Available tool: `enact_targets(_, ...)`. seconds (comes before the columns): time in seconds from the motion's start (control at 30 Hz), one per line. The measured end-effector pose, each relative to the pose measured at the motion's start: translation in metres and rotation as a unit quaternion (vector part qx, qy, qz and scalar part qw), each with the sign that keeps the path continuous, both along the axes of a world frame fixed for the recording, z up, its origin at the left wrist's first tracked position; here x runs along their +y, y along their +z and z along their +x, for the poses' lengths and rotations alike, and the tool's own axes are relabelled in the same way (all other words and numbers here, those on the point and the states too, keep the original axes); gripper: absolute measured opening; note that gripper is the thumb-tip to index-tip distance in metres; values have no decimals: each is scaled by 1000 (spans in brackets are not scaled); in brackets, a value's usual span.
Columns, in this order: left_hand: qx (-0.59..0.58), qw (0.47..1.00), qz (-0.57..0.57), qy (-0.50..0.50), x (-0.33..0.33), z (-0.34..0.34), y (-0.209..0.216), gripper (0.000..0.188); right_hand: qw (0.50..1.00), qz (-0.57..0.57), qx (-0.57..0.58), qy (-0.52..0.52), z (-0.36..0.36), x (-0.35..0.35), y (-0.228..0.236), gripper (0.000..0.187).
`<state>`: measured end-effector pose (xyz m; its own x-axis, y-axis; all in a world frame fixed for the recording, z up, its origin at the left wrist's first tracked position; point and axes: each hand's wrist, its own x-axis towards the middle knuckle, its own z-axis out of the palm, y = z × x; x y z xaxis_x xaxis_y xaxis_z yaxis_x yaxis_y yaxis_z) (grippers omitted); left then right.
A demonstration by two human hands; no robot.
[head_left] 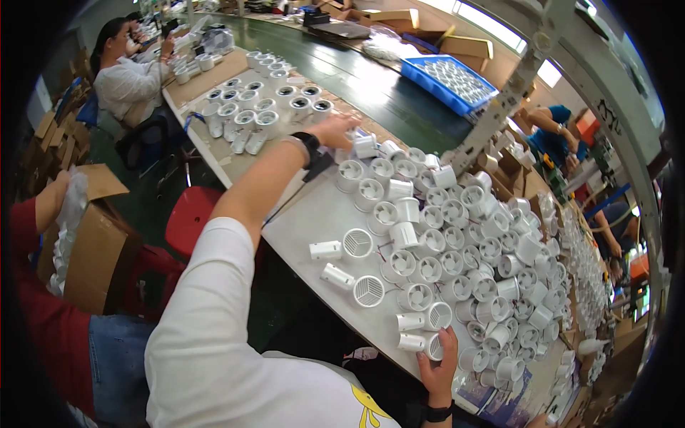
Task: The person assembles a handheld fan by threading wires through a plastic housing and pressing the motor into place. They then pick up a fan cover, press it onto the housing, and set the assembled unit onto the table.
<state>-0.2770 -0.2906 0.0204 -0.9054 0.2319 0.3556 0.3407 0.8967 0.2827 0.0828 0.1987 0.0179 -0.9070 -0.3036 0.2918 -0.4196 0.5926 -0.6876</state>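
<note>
My left hand (334, 131), a black watch on its wrist, reaches far across the white table (314, 214). Its fingers close on a white round fan housing (364, 146) at the far edge of a big cluster of such housings (457, 242). At the near edge, my right hand (438, 365), also with a black wrist strap, grips another white round housing (432, 347). A few housings with short tubes (357, 244) lie apart on the bare tabletop between both hands.
Further white housings (250, 107) stand on a brown board beyond. A dark green belt (357, 75) carries a blue crate (449, 82) of parts. A seated person in white (128, 82) works far left. A person in red (43, 299) handles a cardboard box (96, 250) beside a red stool (189, 217).
</note>
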Motion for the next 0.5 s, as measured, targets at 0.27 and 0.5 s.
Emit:
enact_targets(0.27, -100, 994, -21, 31, -24, 37, 18, 43, 1000, -11, -10, -10, 2, 3, -5, 63)
enact_targets(0.5, -4, 992, -107, 62, -81, 67, 4, 34, 999, -24, -28, -30, 8, 4, -5, 62)
